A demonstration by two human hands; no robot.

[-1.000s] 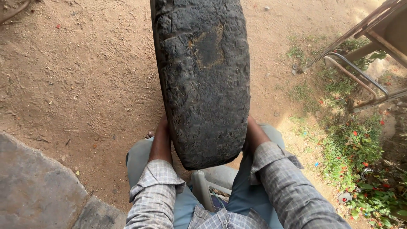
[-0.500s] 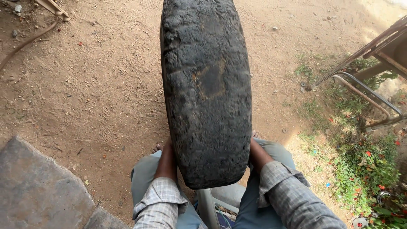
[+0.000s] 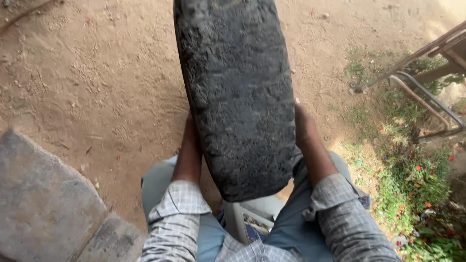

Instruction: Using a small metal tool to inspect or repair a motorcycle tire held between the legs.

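At the bottom of the frame, checked shirt sleeves and blue trousers show the person seated on a pale plastic stool (image 3: 247, 218), knees apart. Between the knees stands a worn black tyre (image 3: 238, 92), its tread face turned to the camera and its long axis running from bottom centre up and out of the top edge, leaning slightly left at the top. The left hand (image 3: 190, 133) is pressed flat against the tyre's left sidewall and the right hand (image 3: 303, 127) against its right sidewall, so the tyre lies directly between them, clamped from both sides at about the same height; neither hand is clearly nearer. The fingers are mostly hidden behind the rubber, so how far they curl round cannot be told. In the lower left lies a grey stone slab (image 3: 43, 204). Beyond is bare sandy ground (image 3: 97, 77). On the right grow green weeds with small red flowers (image 3: 412, 189), and above them, at the upper right, a metal tube frame (image 3: 417, 92) rests well apart from the tyre. Nothing crowds either hand.
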